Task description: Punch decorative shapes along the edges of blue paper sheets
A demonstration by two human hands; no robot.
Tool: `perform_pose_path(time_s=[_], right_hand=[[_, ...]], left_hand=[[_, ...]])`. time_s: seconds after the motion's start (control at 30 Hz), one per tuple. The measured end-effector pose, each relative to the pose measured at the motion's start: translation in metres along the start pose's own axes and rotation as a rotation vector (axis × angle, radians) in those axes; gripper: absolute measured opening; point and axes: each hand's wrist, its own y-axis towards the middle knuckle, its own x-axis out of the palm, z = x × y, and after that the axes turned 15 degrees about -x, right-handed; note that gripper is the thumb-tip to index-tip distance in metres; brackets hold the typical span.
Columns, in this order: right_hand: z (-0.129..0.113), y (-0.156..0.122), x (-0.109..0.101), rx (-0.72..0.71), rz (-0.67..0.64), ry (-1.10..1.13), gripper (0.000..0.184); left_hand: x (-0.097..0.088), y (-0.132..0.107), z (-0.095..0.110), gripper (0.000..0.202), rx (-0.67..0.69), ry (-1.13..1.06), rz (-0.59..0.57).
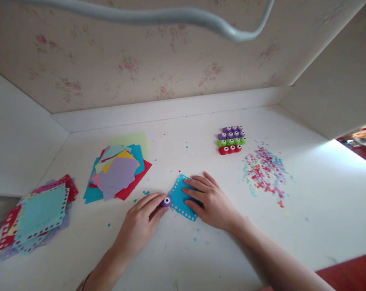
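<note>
Between the thumb and fingers of my left hand (143,216) is a small purple craft punch (166,201) with a star mark on its white top. The punch sits at the left corner of a blue paper sheet (179,197), whose visible edges carry rows of small punched holes. My right hand (208,200) lies over the right part of this sheet, fingers spread and pressing flat on it. That part of the paper is hidden beneath the hand. A few blue paper bits (146,192) are scattered just beyond my left hand.
Coloured paper sheets (119,173) lie piled at the left. Farther left is a stack of hole-edged sheets (41,210). Rows of purple, green and red punches (231,141) stand at back right, beside a heap of confetti (264,169). A pale bar (170,15) crosses the top.
</note>
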Motion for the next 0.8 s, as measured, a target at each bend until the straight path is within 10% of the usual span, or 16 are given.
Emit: perform_pose_path(time_s=[0.3, 0.8], right_hand=[[-0.002, 0.000, -0.003, 0.012, -0.015, 0.014, 0.027], [-0.002, -0.002, 0.000, 0.006, 0.030, 0.007, 0.025]], left_hand=[[-0.009, 0.010, 0.019, 0.027, -0.236, -0.093, -0.045], [-0.009, 0.045, 0.025, 0.017, -0.251, 0.160, -0.323]])
